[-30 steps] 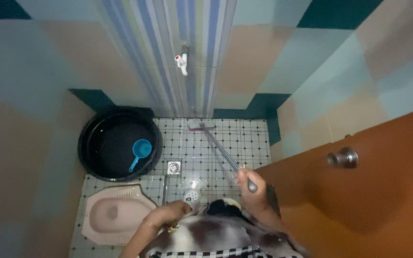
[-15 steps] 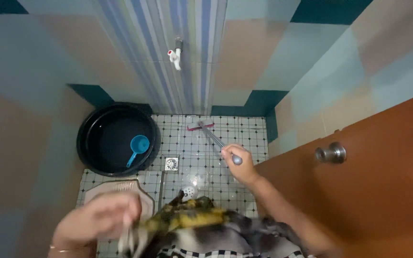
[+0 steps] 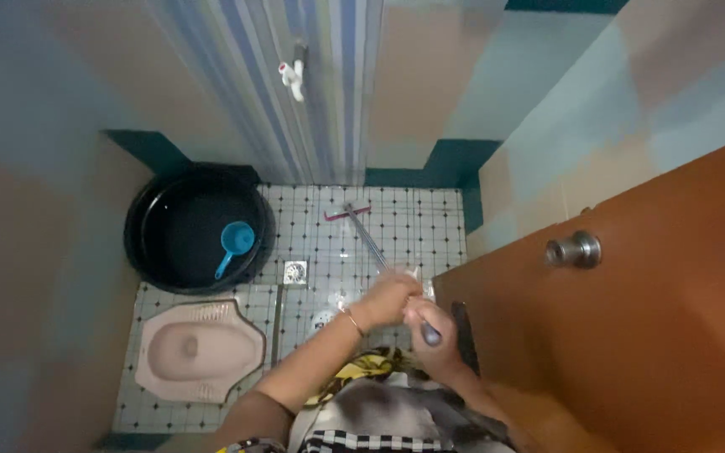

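Observation:
A long-handled floor wiper point(image 3: 361, 228) with a grey metal shaft and a pink head point(image 3: 346, 213) rests its head on the white tiled floor near the back wall. My right hand point(image 3: 426, 325) grips the shaft's near end. My left hand point(image 3: 388, 298), a bangle on its wrist, closes around the shaft just above the right hand. Both hands sit close together above the floor in front of my patterned clothing point(image 3: 379, 403).
A black basin point(image 3: 148, 210) with water and a blue dipper point(image 3: 233, 245) stands at the left. A pink squat toilet point(image 3: 199, 348) lies below it. A floor drain point(image 3: 294, 271), a wall tap point(image 3: 292, 75) and an orange door point(image 3: 648, 335) with a round knob point(image 3: 575, 249) surround the floor.
My left hand came up from the lower left and took hold of the shaft. My right hand drew back toward me along with the wiper, and the view tilted slightly.

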